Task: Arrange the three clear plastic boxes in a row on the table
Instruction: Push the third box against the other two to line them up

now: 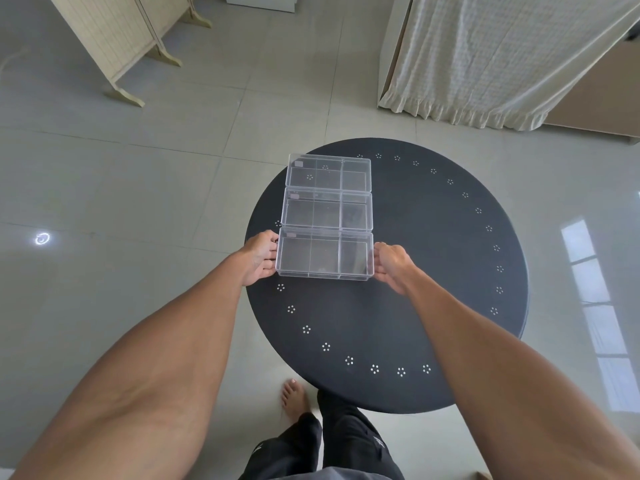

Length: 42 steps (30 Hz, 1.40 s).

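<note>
Three clear plastic boxes with inner dividers lie on the left part of a round black table (433,271), lined up one behind another and touching. The far box (329,173) sits near the table's back-left edge, the middle box (327,210) right in front of it. The near box (325,255) is gripped at both short ends: my left hand (259,258) holds its left end, my right hand (391,266) its right end. All three boxes look empty.
The table has a ring of small white flower marks near its rim. A folding screen (117,39) stands on the tiled floor at the far left, a curtained piece of furniture (502,53) at the far right. My bare foot (294,396) is under the table's near edge.
</note>
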{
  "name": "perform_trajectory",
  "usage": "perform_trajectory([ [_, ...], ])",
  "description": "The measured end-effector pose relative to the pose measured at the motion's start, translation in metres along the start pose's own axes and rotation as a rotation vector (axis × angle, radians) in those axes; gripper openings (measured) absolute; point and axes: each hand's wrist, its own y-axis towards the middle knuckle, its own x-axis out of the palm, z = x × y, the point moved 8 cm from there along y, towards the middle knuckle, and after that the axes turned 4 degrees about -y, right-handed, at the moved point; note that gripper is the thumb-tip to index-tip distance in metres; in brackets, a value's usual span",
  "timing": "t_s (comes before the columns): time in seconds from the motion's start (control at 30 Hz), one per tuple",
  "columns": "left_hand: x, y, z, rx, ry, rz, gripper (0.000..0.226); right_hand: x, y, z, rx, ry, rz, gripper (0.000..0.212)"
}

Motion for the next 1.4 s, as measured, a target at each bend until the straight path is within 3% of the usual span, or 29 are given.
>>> perform_trajectory([
  [0.57, -0.004, 0.006, 0.003, 0.001, 0.003, 0.008, 0.054, 0.002, 0.012, 0.002, -0.009, 0.046, -0.01, 0.046],
  [0.83, 0.001, 0.001, 0.005, 0.008, 0.005, 0.017, 0.049, 0.001, 0.03, 0.007, -0.044, 0.006, -0.051, 0.073],
  [1.17, 0.0, 0.003, 0.004, 0.007, -0.005, 0.022, 0.053, 0.0, 0.015, 0.002, -0.066, -0.022, -0.021, 0.072],
  [1.4, -0.002, 0.006, 0.005, 0.019, -0.015, 0.026, 0.057, 0.0, 0.009, 0.001, -0.018, -0.017, -0.008, 0.056],
])
